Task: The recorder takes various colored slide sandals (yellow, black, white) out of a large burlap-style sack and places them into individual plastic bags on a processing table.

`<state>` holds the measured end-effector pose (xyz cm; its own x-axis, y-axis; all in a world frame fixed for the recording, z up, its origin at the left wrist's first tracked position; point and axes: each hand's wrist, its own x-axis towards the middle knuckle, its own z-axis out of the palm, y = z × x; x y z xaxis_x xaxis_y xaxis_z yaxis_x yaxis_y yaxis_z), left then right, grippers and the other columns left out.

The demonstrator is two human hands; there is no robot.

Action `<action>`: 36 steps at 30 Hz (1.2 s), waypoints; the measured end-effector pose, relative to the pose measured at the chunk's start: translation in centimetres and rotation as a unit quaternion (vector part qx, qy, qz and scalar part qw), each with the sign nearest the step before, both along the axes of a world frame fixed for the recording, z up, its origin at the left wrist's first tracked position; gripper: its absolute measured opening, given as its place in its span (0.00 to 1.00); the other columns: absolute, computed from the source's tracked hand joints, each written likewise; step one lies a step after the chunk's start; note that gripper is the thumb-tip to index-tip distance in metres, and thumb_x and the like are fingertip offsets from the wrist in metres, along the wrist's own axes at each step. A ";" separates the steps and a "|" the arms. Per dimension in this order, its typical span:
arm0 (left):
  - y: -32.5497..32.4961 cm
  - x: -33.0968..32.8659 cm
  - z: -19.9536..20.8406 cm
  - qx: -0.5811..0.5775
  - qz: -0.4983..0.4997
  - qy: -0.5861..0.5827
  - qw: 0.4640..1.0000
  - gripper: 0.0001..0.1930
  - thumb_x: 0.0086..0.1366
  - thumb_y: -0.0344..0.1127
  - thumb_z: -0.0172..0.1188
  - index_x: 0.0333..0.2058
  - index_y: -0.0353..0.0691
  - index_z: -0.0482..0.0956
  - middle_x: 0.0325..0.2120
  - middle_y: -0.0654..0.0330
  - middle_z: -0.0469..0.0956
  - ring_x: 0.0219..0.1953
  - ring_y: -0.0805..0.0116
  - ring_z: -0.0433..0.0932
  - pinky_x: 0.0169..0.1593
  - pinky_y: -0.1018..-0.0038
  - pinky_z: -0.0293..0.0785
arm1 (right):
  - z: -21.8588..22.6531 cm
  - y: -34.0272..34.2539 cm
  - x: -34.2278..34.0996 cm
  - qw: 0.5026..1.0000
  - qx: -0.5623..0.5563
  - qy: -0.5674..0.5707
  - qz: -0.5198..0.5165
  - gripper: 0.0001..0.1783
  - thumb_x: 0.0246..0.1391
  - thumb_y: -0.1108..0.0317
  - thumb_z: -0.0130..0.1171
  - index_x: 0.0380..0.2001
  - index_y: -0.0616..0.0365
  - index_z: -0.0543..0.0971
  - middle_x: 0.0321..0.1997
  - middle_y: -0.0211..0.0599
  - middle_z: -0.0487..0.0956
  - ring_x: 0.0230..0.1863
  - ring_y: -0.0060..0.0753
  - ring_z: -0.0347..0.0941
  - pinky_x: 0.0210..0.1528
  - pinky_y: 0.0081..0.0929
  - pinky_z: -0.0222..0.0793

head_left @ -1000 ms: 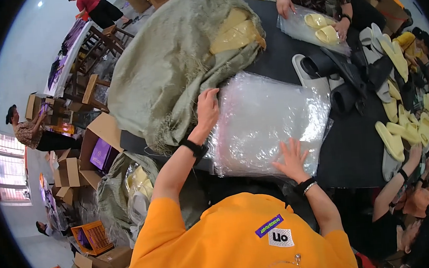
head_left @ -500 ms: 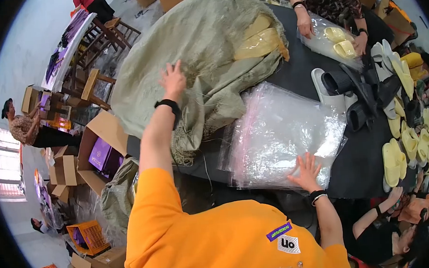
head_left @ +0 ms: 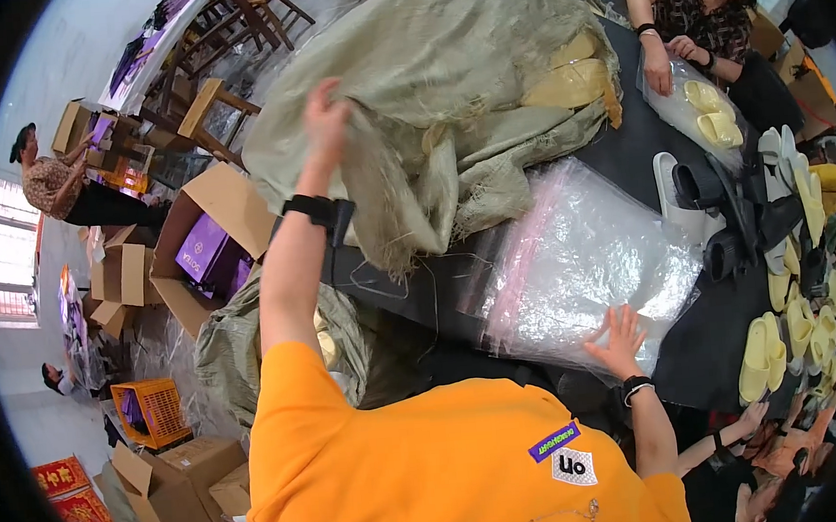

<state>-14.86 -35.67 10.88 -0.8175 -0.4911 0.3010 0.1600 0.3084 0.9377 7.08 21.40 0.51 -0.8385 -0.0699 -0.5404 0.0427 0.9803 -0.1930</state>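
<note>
My left hand (head_left: pixel 327 127), a little blurred, grips the frayed edge of a large grey-green woven sack (head_left: pixel 422 42). The sack's cloth bunches in folds beside my fingers, and yellow wrapped contents (head_left: pixel 570 81) show through an opening at its right. My right hand (head_left: pixel 620 344) lies open, fingers spread, on the near right corner of a stack of clear plastic bags (head_left: pixel 583 259) with pink-tinted strips along the left side. Both the sack and the bags rest on a black table (head_left: pixel 625 164).
Across the table, a person (head_left: pixel 702 23) handles a bag holding yellow slippers (head_left: pixel 713 114). White and black slippers (head_left: pixel 710 202) and yellow ones (head_left: pixel 762 358) lie on the right. An open carton (head_left: pixel 209 247), another woven sack (head_left: pixel 240 346) and an orange crate (head_left: pixel 162 412) stand at the left.
My left hand has gone from spread on the sack to gripping its cloth, lifting the edge into folds. My right hand stays flat on the bags. The whole view has shifted slightly.
</note>
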 end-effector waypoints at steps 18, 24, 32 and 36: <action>11.6 -3.0 -5.9 -0.291 -0.267 -0.049 0.917 0.18 0.49 0.22 0.44 0.40 0.35 0.72 0.41 0.49 0.72 0.45 0.51 0.68 0.48 0.64 0.64 | -0.3 0.3 0.1 1.000 0.014 0.009 -0.008 0.55 0.35 0.34 0.55 0.62 0.46 0.44 0.66 0.43 0.29 0.66 0.52 0.20 0.58 0.60 0.17; 11.8 -8.8 -8.5 -0.268 -0.212 -0.248 0.907 0.19 0.53 0.31 0.44 0.43 0.34 0.71 0.41 0.41 0.70 0.44 0.46 0.68 0.48 0.62 0.64 | -1.0 0.5 0.4 1.000 0.016 0.006 -0.012 0.55 0.35 0.33 0.54 0.62 0.46 0.43 0.66 0.45 0.29 0.66 0.53 0.20 0.57 0.62 0.17; 16.3 -12.4 -13.2 -0.078 -0.056 -0.233 0.968 0.29 0.52 0.51 0.55 0.40 0.24 0.70 0.36 0.42 0.73 0.41 0.50 0.72 0.44 0.64 0.65 | -0.8 0.1 -0.1 1.000 0.000 -0.009 -0.013 0.56 0.35 0.31 0.52 0.62 0.48 0.43 0.66 0.47 0.30 0.65 0.53 0.17 0.56 0.62 0.14; 18.3 -12.8 -9.9 -0.112 -0.114 -0.350 0.923 0.21 0.53 0.43 0.53 0.33 0.26 0.72 0.32 0.44 0.73 0.35 0.54 0.72 0.37 0.62 0.65 | -0.7 0.4 0.2 1.000 -0.001 -0.020 -0.022 0.56 0.35 0.31 0.52 0.62 0.48 0.43 0.66 0.47 0.29 0.65 0.53 0.16 0.56 0.61 0.12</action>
